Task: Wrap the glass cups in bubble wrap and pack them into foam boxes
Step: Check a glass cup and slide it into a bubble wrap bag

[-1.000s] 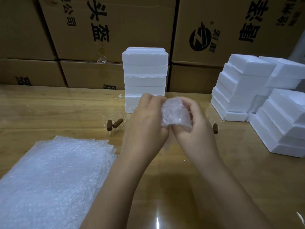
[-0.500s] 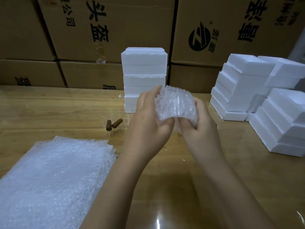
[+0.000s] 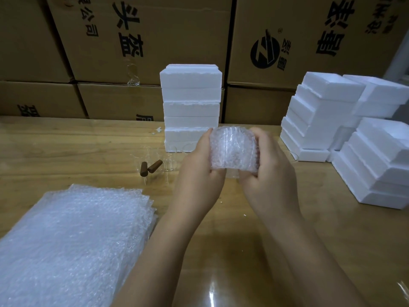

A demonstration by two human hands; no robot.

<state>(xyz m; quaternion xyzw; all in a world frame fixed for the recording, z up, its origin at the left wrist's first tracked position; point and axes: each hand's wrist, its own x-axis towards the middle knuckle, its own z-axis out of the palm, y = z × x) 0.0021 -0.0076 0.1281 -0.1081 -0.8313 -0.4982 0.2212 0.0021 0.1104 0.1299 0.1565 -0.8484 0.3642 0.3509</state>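
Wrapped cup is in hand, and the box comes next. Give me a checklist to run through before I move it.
1. Grip on the wrapped cup: ok. The left hand and right hand hold it from either side.
2. Wrap coverage: the near side is covered, ok. Far side and ends, cannot tell.
3. Open box set out by the hands: not ok. The foam boxes stand stacked at the back and on the right.
4. Unwrapped glass cups clear of the hands: ok, they stand to the left.
5. Stock of bubble wrap sheets: ok.
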